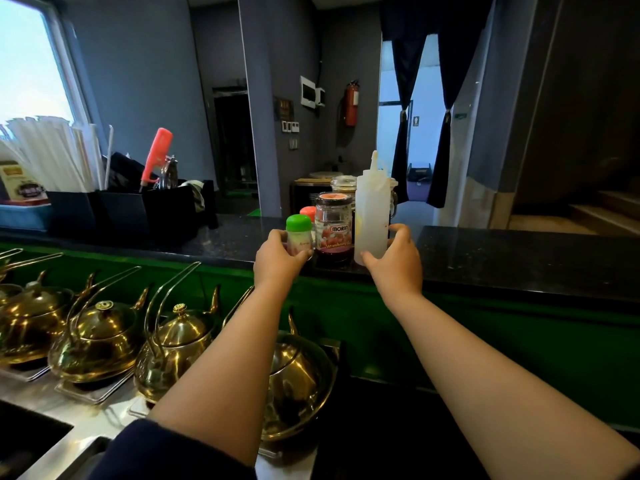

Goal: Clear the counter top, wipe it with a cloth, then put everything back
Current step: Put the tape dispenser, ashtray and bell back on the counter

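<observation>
Fingers gripping 2 things on bench (pixel 502 258): left hand (pixel 277 259) round green-capped shaker (pixel 298 233), right hand (pixel 398 261) round squeeze bottle (pixel 372 209), 3 o'clock of jam jar (pixel 334 226). Likely light, soft-walled; best held low.

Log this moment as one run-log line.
left hand: grips green-capped bottle | right hand: grips squeeze bottle | jam jar: between them on counter | wiping: not begun
</observation>
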Tool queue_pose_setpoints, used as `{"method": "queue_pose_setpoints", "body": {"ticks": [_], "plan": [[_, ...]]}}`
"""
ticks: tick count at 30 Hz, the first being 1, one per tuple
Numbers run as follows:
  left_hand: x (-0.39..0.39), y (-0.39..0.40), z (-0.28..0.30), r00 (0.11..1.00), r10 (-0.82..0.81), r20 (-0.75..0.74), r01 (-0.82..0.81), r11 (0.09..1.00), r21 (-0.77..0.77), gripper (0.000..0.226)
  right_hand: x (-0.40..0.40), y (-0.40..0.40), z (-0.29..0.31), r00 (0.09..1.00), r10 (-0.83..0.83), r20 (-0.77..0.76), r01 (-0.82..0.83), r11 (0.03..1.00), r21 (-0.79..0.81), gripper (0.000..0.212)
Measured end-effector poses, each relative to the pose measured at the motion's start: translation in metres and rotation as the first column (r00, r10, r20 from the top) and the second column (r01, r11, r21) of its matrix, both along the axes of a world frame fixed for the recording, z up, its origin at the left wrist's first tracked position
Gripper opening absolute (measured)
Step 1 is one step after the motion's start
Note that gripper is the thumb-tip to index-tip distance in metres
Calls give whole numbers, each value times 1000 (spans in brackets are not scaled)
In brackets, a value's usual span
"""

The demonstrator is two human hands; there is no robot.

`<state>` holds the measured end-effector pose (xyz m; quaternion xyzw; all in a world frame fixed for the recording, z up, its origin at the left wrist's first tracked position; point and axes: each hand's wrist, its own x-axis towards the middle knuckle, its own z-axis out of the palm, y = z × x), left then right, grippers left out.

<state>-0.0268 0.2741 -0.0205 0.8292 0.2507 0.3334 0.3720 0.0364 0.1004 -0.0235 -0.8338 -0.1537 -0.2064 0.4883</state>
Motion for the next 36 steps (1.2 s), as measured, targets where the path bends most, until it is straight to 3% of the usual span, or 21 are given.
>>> {"method": "queue_pose_setpoints", "body": {"ticks": [5,10,17,24,36], "plan": [[-1,-6,-2,1000,13,23,-13,1000,7,73,6,-7,4,999,22,-38,-23,1000,-22,59],[-5,-26,5,961,13,275,-105,941,323,66,11,-12,9,993,81,-83,-85,995,-44,61],[16,-27,38,994,-29,109,-11,935,355,85,16,-18,12,981,131,-142,-139,989,-48,54],[19,-32,43,995,48,82,-77,919,387,65,19,-16,12,983,112,-142,-127,987,-101,51],[15,-48,45,983,164,87,-186,876,445,57,19,-12,13,985,80,-153,-98,989,-114,55]]}}
